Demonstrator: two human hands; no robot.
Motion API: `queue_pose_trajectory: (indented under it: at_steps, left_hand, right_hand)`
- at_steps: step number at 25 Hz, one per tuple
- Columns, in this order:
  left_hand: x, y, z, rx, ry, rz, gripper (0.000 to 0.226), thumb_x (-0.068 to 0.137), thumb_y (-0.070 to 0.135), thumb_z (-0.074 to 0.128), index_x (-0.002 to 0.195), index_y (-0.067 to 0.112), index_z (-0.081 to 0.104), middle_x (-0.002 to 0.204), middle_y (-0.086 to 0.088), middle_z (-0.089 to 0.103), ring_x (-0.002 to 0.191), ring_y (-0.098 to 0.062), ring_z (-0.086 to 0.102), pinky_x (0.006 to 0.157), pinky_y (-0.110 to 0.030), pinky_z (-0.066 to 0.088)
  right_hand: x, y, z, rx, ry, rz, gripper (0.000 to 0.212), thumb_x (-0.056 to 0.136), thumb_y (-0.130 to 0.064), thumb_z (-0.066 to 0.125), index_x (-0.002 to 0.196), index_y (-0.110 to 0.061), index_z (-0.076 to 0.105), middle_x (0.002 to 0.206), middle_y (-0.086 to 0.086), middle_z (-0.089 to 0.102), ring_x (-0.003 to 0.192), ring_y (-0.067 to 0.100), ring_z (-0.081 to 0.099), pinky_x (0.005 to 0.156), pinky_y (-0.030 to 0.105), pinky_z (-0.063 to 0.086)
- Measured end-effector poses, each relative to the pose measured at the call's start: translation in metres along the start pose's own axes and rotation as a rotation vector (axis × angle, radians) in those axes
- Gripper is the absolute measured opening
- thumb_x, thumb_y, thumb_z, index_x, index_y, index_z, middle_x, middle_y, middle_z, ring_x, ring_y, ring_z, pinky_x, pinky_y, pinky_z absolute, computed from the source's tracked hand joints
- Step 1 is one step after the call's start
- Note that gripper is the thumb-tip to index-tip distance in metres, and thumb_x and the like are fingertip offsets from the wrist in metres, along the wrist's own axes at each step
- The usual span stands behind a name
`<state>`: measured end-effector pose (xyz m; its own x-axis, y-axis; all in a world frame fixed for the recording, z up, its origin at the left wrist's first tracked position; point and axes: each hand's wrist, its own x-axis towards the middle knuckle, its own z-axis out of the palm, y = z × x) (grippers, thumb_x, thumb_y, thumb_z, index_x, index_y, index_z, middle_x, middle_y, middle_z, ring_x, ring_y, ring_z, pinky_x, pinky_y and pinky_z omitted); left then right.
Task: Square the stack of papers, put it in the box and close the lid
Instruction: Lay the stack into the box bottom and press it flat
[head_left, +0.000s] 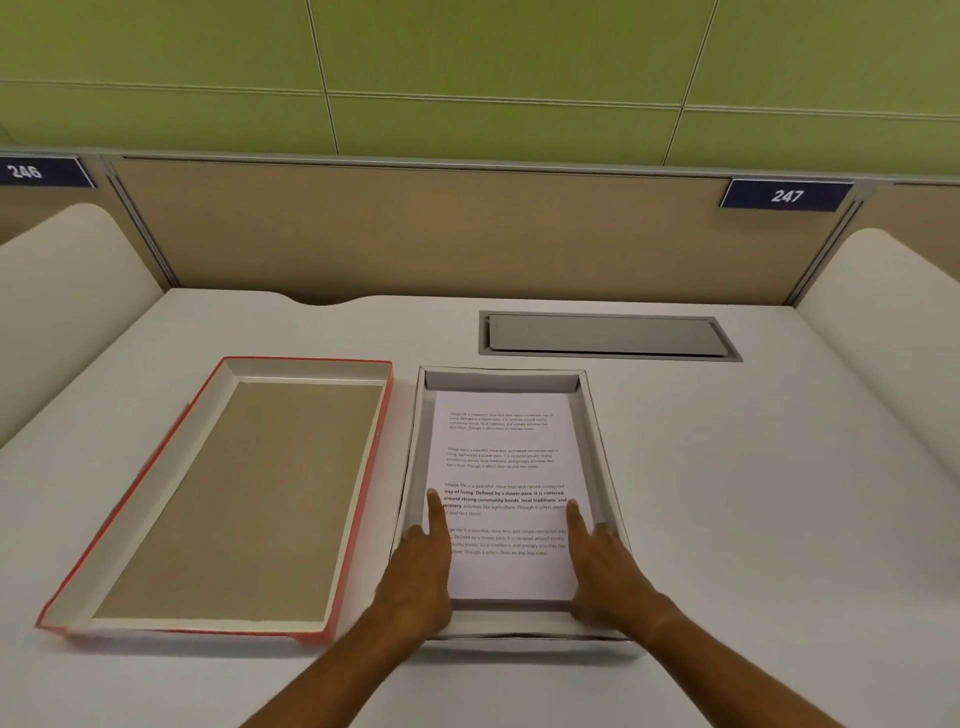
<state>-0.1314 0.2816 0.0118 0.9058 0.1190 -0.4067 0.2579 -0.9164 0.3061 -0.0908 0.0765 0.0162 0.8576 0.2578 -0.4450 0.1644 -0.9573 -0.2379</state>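
A stack of white printed papers lies flat inside an open white box on the desk. My left hand rests on the stack's left edge with the index finger stretched forward. My right hand rests on the stack's right edge the same way. Neither hand grips anything. The box's lid, red outside and brown inside, lies upside down to the left of the box.
The white desk has a grey cable hatch behind the box. A beige partition closes the back, with number plates 246 and 247. Rounded white side panels stand at left and right.
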Motion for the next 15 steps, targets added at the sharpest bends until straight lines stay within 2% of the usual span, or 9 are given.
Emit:
queue_pose_trajectory:
  at_steps: [5, 7, 9, 12, 15]
  left_hand:
    - [0.002, 0.000, -0.001, -0.047, -0.046, 0.002, 0.120, 0.082, 0.020, 0.074, 0.148, 0.025, -0.026, 0.163, -0.012, 0.013, 0.145, -0.031, 0.030, 0.112, -0.039, 0.034]
    - [0.002, 0.001, -0.005, -0.092, -0.054, 0.012, 0.125, 0.077, 0.033, 0.078, 0.149, 0.025, -0.025, 0.163, -0.012, 0.010, 0.146, -0.032, 0.027, 0.113, -0.042, 0.034]
    - [0.002, 0.003, -0.010, -0.111, -0.005, 0.029, 0.128, 0.074, 0.046, 0.077, 0.150, 0.026, -0.024, 0.164, -0.011, 0.003, 0.149, -0.033, 0.018, 0.114, -0.046, 0.031]
    - [-0.001, 0.010, -0.015, -0.073, 0.190, 0.098, 0.120, 0.074, 0.060, 0.066, 0.150, 0.029, -0.021, 0.165, -0.007, -0.008, 0.151, -0.032, 0.004, 0.116, -0.047, 0.027]
    - [0.000, 0.011, -0.019, -0.006, 0.386, 0.150, 0.110, 0.077, 0.073, 0.046, 0.148, 0.030, -0.026, 0.162, -0.004, -0.022, 0.151, -0.028, -0.012, 0.120, -0.044, 0.002]
  right_hand:
    - [-0.001, -0.004, 0.000, -0.007, -0.029, 0.015, 0.110, 0.087, -0.023, 0.071, 0.154, -0.014, -0.015, 0.154, 0.023, 0.025, 0.137, 0.034, 0.041, 0.110, 0.039, 0.040]
    - [0.000, -0.007, -0.005, 0.027, -0.037, 0.025, 0.119, 0.080, -0.034, 0.077, 0.155, -0.014, -0.013, 0.153, 0.022, 0.029, 0.136, 0.035, 0.042, 0.109, 0.042, 0.041]
    - [0.002, -0.009, -0.013, 0.090, 0.032, 0.019, 0.125, 0.072, -0.050, 0.079, 0.156, -0.016, -0.007, 0.154, 0.018, 0.031, 0.138, 0.036, 0.040, 0.110, 0.046, 0.041]
    - [0.005, -0.018, -0.020, 0.070, 0.232, -0.056, 0.117, 0.074, -0.073, 0.060, 0.156, -0.021, -0.005, 0.165, 0.010, 0.011, 0.150, 0.036, 0.016, 0.117, 0.052, 0.026]
    - [0.012, -0.029, -0.020, 0.051, 0.387, -0.138, 0.110, 0.076, -0.083, 0.038, 0.156, -0.024, -0.008, 0.166, 0.005, -0.012, 0.153, 0.030, -0.007, 0.120, 0.045, -0.001]
